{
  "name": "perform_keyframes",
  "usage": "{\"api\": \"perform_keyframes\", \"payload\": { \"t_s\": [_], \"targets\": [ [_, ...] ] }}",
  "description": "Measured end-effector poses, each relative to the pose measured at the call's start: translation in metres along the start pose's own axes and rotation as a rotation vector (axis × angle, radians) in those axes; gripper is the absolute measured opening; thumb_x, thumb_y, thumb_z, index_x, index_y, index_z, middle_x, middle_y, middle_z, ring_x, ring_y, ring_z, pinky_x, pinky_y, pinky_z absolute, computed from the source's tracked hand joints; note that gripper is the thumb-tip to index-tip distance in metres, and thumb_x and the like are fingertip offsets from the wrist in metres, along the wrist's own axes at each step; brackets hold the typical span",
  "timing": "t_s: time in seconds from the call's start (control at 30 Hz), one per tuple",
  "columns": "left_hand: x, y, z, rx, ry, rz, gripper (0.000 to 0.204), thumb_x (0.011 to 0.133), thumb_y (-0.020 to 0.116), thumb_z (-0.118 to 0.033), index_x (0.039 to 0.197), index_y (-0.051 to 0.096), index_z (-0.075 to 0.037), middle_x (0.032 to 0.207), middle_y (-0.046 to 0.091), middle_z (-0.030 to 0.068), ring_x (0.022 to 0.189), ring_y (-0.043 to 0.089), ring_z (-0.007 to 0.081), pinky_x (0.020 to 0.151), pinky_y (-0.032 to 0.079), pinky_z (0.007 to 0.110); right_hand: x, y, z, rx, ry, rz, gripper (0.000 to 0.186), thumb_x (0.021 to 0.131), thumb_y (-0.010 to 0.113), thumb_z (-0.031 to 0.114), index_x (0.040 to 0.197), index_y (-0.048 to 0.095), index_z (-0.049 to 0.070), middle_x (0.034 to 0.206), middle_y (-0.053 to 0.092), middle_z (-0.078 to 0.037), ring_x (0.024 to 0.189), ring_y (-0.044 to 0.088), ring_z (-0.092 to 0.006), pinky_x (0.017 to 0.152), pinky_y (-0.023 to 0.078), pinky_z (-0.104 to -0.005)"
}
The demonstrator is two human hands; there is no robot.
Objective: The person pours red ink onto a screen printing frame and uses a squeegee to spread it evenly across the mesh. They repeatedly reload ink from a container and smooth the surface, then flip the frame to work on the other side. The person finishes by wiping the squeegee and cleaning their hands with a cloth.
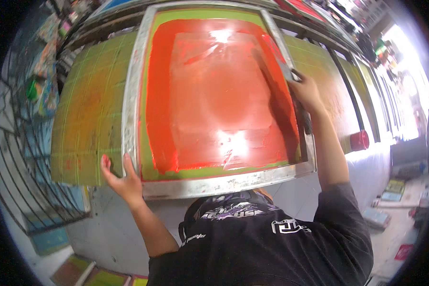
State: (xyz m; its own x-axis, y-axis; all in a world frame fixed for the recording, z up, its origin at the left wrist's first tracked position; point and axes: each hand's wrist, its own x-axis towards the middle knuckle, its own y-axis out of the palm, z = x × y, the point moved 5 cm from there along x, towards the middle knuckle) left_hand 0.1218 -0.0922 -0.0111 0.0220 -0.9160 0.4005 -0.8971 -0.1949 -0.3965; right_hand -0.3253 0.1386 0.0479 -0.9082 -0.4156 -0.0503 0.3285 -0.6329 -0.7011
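Your left hand (121, 177) grips the near left corner of the metal-framed printing screen flooded with red ink (214, 95), lying on the yellow-green gridded worktop (88, 114). Your right hand (306, 93) clenches the dark squeegee (283, 102) at its right side. A red pot (360, 140) stands farther right.

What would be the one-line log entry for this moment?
left hand: grips screen frame corner | right hand: holds squeegee on red ink | table: green

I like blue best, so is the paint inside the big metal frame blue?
No, the ink spread across the screen inside the metal frame is bright red-orange, with a green border around it.
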Motion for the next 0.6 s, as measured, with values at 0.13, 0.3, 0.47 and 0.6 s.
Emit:
{"api": "perform_keyframes", "payload": {
  "t_s": [0.13,0.3,0.47,0.6],
  "targets": [
    [0.008,0.012,0.0,0.184,0.03,0.008,0.053,0.077,0.066,-0.024,0.118,0.044,0.002,0.117,0.048,0.0188,0.108,0.045,0.0309,0.093,0.034,0.04,0.066,0.026,0.02,-0.305,-0.167,-0.248,0.046,0.069,0.055,0.015,0.114,0.055,0.002,0.098,0.06,-0.024,0.093,0.059,-0.0331,0.08,0.045,-0.0385],
    [0.013,0.017,0.002,0.221,0.056,0.021,0.051,0.078,0.064,-0.025,0.117,0.045,0.003,0.116,0.048,0.0195,0.108,0.045,0.0329,0.093,0.034,0.041,0.098,0.055,0.024,-0.403,-0.032,-0.21,0.035,0.068,0.055,0.011,0.1,0.057,-0.004,0.098,0.059,-0.025,0.094,0.058,-0.0373,0.083,0.046,-0.0411],
    [0.01,0.017,0.0,0.255,0.09,0.036,0.049,0.079,0.062,-0.025,0.115,0.046,0.003,0.115,0.048,0.019,0.106,0.046,0.0318,0.092,0.034,0.041,0.106,0.063,0.026,-0.4,0.019,-0.202,0.024,0.076,0.053,0.012,0.091,0.062,-0.005,0.095,0.06,-0.025,0.093,0.059,-0.0359,0.079,0.049,-0.0405],
    [0.007,0.016,-0.001,0.232,0.096,0.04,0.047,0.079,0.061,-0.024,0.114,0.046,0.003,0.114,0.048,0.0186,0.106,0.046,0.0312,0.091,0.034,0.041,0.108,0.072,0.032,-0.327,0.048,-0.205,0.024,0.078,0.052,0.014,0.092,0.064,-0.001,0.097,0.061,-0.023,0.096,0.058,-0.036,0.079,0.049,-0.0407]
  ]
}}
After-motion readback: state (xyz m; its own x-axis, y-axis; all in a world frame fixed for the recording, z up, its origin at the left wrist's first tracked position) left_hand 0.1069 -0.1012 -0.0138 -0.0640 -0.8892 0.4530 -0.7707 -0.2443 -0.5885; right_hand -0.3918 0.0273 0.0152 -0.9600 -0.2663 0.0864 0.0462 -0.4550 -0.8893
